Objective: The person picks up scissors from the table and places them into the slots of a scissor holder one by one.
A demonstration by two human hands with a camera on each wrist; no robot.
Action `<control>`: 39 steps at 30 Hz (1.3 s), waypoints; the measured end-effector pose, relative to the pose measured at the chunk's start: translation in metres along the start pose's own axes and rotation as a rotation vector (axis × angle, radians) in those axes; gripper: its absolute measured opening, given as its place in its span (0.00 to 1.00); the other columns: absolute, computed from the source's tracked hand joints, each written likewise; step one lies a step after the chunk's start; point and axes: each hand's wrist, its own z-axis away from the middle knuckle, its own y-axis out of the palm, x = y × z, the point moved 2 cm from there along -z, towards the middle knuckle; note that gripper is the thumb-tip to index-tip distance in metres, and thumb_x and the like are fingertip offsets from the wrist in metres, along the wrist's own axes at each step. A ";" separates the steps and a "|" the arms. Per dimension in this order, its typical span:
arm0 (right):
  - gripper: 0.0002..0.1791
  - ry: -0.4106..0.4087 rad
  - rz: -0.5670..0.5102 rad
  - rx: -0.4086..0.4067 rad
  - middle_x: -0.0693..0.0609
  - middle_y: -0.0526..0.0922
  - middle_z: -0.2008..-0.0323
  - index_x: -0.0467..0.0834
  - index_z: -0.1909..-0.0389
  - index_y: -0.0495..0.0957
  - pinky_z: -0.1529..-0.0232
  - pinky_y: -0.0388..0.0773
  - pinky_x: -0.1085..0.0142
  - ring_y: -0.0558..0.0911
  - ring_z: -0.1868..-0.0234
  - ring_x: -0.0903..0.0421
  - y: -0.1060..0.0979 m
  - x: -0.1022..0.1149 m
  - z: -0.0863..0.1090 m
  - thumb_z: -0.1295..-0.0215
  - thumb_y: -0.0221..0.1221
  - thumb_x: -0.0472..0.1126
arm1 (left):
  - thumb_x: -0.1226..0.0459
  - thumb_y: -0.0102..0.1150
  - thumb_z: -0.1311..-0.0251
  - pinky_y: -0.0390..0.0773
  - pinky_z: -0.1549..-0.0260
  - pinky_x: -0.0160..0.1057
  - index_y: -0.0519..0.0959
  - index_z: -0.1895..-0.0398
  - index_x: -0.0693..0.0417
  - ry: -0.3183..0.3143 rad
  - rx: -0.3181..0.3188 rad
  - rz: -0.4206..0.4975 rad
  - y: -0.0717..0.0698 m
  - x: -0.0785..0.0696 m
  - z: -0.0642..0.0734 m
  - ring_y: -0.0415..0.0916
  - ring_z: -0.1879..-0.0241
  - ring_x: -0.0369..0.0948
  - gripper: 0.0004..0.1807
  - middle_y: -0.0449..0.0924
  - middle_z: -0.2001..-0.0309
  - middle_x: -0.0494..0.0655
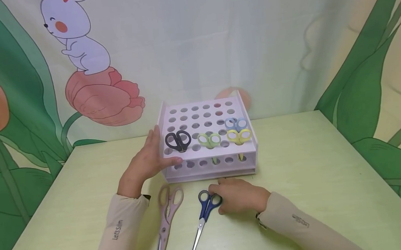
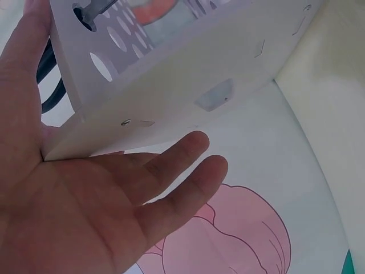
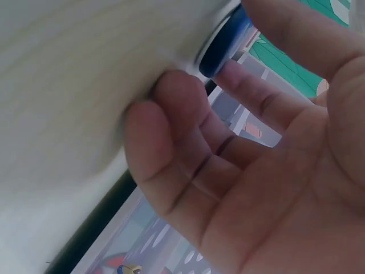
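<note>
My left hand [image 1: 143, 161] rests against the left side of a white rack [image 1: 195, 155] with rows of round holes. Its thumb lies along the front edge, and the other fingers stretch beside the side panel [image 2: 171, 111]. With its thumb and index finger, my right hand [image 1: 240, 195] pinches the right handle loop of dark blue scissors [image 1: 202, 211], which lie on the table, blades toward me. The blue handle [image 3: 225, 43] shows between those fingers in the right wrist view. Pink scissors [image 1: 163, 230] with larger handles lie to their left.
Black scissors [image 1: 179, 142], light green scissors [image 1: 209, 144], yellow scissors [image 1: 239, 141] and light blue scissors [image 1: 235, 128] stand in the rack's holes, handles up. The pale yellow table [image 1: 306, 165] reaches back to a printed curtain [image 1: 190, 47].
</note>
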 end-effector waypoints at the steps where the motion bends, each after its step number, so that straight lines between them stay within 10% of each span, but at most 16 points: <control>1: 0.20 -0.005 -0.001 -0.005 0.59 0.72 0.67 0.53 0.57 0.78 0.61 0.73 0.61 0.72 0.66 0.58 0.000 0.000 0.000 0.48 0.75 0.42 | 0.45 0.77 0.50 0.55 0.32 0.62 0.27 0.19 0.54 0.004 -0.001 0.003 0.000 0.000 0.000 0.40 0.23 0.61 0.74 0.26 0.20 0.62; 14: 0.14 -0.093 -0.104 0.084 0.60 0.74 0.76 0.51 0.66 0.77 0.68 0.70 0.65 0.71 0.73 0.61 -0.014 -0.008 0.004 0.47 0.74 0.43 | 0.42 0.79 0.54 0.72 0.47 0.55 0.35 0.18 0.53 0.044 -0.092 0.026 0.005 -0.001 0.000 0.70 0.44 0.51 0.73 0.57 0.26 0.53; 30: 0.15 -0.164 -0.619 0.039 0.58 0.87 0.66 0.43 0.53 0.73 0.56 0.80 0.64 0.86 0.62 0.58 -0.065 -0.005 0.027 0.34 0.67 0.39 | 0.42 0.78 0.54 0.74 0.53 0.53 0.38 0.18 0.53 0.034 -0.098 0.003 0.005 0.001 0.003 0.73 0.51 0.51 0.71 0.66 0.36 0.53; 39: 0.05 -0.195 -0.673 -0.075 0.48 0.87 0.64 0.40 0.52 0.74 0.61 0.84 0.56 0.87 0.65 0.50 -0.095 -0.012 0.046 0.24 0.55 0.34 | 0.41 0.77 0.54 0.73 0.50 0.54 0.37 0.18 0.52 0.038 -0.087 0.006 0.004 0.000 0.003 0.72 0.48 0.51 0.72 0.64 0.33 0.52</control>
